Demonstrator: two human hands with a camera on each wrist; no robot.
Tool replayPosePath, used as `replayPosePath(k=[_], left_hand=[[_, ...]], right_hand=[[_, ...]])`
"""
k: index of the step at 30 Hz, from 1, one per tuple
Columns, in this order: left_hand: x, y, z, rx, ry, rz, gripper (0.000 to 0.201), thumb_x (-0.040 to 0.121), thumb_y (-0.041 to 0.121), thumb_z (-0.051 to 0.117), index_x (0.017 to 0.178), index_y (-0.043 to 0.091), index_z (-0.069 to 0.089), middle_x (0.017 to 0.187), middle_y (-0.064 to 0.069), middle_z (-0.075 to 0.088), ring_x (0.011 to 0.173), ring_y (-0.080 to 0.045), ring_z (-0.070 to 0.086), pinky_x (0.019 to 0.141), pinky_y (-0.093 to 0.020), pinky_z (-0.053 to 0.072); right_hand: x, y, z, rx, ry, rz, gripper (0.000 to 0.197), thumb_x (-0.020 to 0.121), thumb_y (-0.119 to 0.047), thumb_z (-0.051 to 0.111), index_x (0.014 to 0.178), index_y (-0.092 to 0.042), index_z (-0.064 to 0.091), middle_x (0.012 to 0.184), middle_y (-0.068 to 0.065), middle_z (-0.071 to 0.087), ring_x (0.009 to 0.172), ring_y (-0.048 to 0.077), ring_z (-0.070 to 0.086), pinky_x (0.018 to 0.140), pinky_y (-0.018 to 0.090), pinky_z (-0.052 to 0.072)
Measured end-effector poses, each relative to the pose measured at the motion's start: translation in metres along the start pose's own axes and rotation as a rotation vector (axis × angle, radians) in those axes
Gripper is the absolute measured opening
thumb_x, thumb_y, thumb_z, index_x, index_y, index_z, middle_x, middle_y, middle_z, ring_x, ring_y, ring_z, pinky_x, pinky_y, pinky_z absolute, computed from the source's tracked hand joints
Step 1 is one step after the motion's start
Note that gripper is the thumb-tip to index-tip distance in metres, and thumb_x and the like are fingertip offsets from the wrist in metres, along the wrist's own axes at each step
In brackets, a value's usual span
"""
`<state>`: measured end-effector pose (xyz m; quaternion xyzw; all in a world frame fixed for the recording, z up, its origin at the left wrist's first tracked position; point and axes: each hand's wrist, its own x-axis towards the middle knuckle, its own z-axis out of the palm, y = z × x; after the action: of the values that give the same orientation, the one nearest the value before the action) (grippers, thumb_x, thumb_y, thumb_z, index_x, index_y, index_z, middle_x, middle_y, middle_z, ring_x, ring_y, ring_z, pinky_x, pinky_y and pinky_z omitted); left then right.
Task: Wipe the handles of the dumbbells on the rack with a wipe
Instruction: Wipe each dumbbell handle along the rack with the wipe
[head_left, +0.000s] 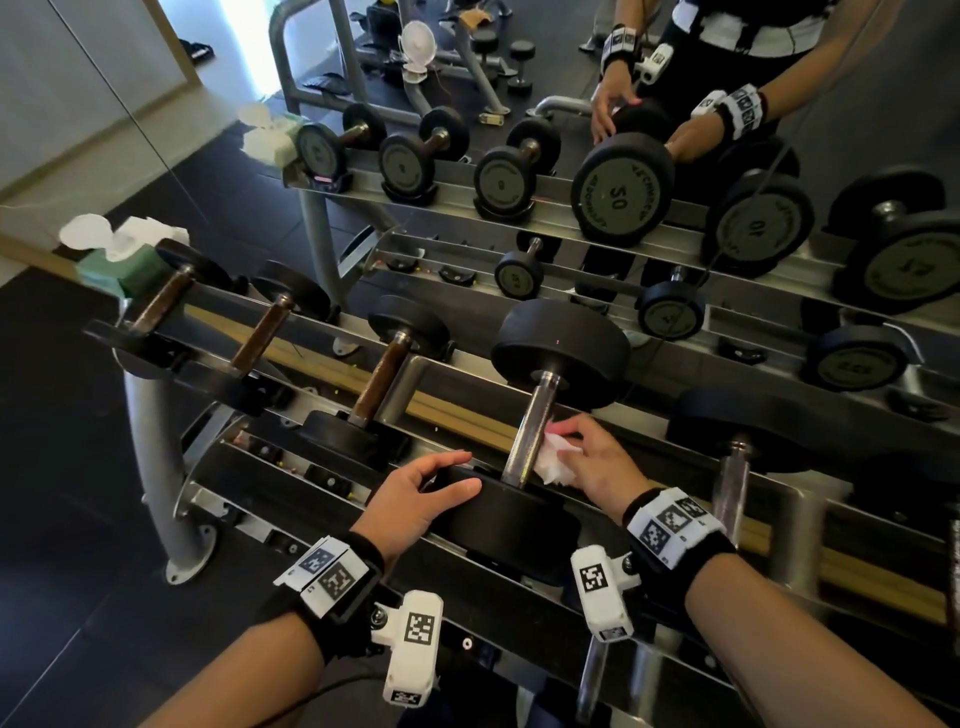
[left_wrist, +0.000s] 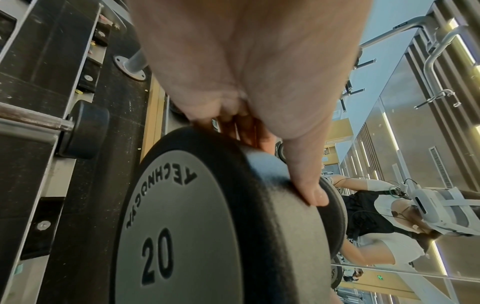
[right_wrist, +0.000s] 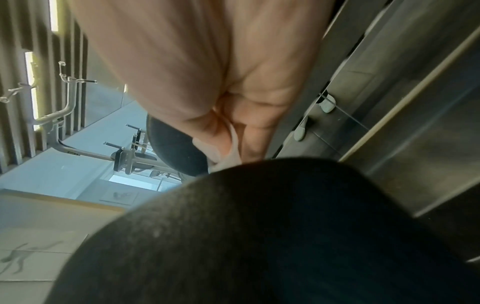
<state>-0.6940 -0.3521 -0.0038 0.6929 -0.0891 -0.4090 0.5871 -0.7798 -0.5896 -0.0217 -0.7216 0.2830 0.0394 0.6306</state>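
Observation:
A black dumbbell marked 20 (left_wrist: 182, 226) lies across the rack (head_left: 244, 387), with its chrome handle (head_left: 535, 415) running away from me. My right hand (head_left: 571, 441) pinches a crumpled white wipe (head_left: 553, 462) against the right side of that handle, low down by the near head. In the right wrist view the wipe (right_wrist: 226, 156) shows between the fingers of my right hand (right_wrist: 221, 133), and the dark near head hides the handle. My left hand (head_left: 467, 470) rests on the near head (head_left: 504, 514), thumb along its rim and fingers fairly straight over the inner edge.
Three smaller dumbbells with brown handles (head_left: 260, 338) sit to the left on the same rack. A larger dumbbell (head_left: 732, 483) lies to the right. A green pack of wipes (head_left: 122, 260) stands at the rack's far left end. A wall mirror (head_left: 618, 192) behind reflects the rack.

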Motion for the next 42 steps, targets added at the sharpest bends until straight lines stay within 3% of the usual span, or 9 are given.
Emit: replayPosePath(k=[5,14,21,24,27,30,34,38,42], left_hand=[[0.001,0.001,-0.001,0.012,-0.004,-0.012,0.057,0.073,0.038,0.074,0.128,0.032,0.061,0.125,0.0,0.059,0.111,-0.019,0.063,0.08,-0.029,0.06],[0.0,0.005,-0.001,0.041,0.005,0.012,0.057,0.068,0.039,0.075,0.122,0.029,0.064,0.121,-0.004,0.064,0.108,-0.019,0.066,0.081,-0.031,0.06],[0.002,0.008,-0.004,0.073,-0.027,-0.003,0.053,0.068,0.038,0.074,0.12,0.028,0.064,0.119,-0.001,0.063,0.104,-0.013,0.066,0.077,-0.025,0.058],[0.003,0.008,-0.004,0.078,-0.031,-0.003,0.053,0.068,0.04,0.075,0.119,0.03,0.065,0.12,-0.001,0.063,0.106,-0.014,0.065,0.076,-0.024,0.058],[0.003,0.006,-0.004,0.077,-0.025,0.0,0.054,0.067,0.042,0.076,0.119,0.03,0.065,0.12,-0.001,0.063,0.106,-0.015,0.065,0.075,-0.023,0.058],[0.004,0.005,-0.005,0.098,-0.027,0.003,0.056,0.067,0.044,0.075,0.121,0.031,0.064,0.121,0.0,0.064,0.107,-0.015,0.065,0.077,-0.024,0.058],[0.004,0.007,-0.005,0.125,-0.038,0.002,0.048,0.073,0.04,0.074,0.12,0.031,0.064,0.121,0.0,0.063,0.108,-0.015,0.065,0.076,-0.025,0.059],[0.005,0.009,-0.005,0.146,-0.042,-0.012,0.036,0.083,0.029,0.073,0.118,0.03,0.064,0.121,0.0,0.062,0.109,-0.016,0.063,0.082,-0.029,0.059],[0.003,0.013,-0.004,0.1,-0.035,-0.025,0.049,0.07,0.036,0.076,0.117,0.026,0.066,0.12,-0.003,0.065,0.11,-0.018,0.065,0.094,-0.039,0.057]], right_hand=[[-0.005,0.008,-0.011,0.108,-0.042,0.018,0.031,0.091,0.004,0.054,0.103,-0.023,0.062,0.107,0.004,0.065,0.089,0.017,0.065,0.065,0.023,0.051],[-0.006,0.017,0.01,0.238,0.012,0.027,0.039,0.091,0.005,0.052,0.101,-0.03,0.066,0.111,0.011,0.065,0.094,0.025,0.067,0.07,0.029,0.054],[-0.008,-0.009,-0.02,0.084,0.058,-0.101,0.041,0.088,0.008,0.049,0.095,-0.027,0.069,0.111,0.009,0.066,0.094,0.027,0.064,0.072,0.036,0.056],[-0.001,-0.019,-0.023,-0.102,0.166,-0.253,0.035,0.093,0.003,0.046,0.104,-0.026,0.061,0.111,-0.013,0.068,0.093,0.01,0.064,0.077,0.024,0.053],[0.001,-0.01,-0.008,-0.341,0.066,-0.252,0.032,0.096,-0.002,0.048,0.11,-0.03,0.055,0.112,0.001,0.067,0.098,0.019,0.065,0.082,0.028,0.052],[-0.009,-0.001,0.001,-0.306,0.038,-0.218,0.034,0.099,-0.011,0.048,0.104,-0.044,0.054,0.109,-0.011,0.064,0.098,0.01,0.062,0.073,0.014,0.042],[-0.027,0.007,0.011,-0.253,-0.093,-0.158,0.032,0.099,-0.016,0.046,0.1,-0.045,0.06,0.118,-0.018,0.058,0.1,-0.001,0.057,0.08,0.018,0.045],[-0.027,-0.006,0.007,-0.163,-0.194,-0.081,0.024,0.096,-0.012,0.051,0.087,-0.026,0.069,0.116,-0.003,0.065,0.108,0.015,0.06,0.097,0.039,0.048],[-0.013,-0.027,-0.007,-0.063,0.031,-0.247,0.023,0.092,-0.013,0.048,0.087,-0.024,0.067,0.097,0.001,0.067,0.092,0.017,0.061,0.082,0.035,0.048]])
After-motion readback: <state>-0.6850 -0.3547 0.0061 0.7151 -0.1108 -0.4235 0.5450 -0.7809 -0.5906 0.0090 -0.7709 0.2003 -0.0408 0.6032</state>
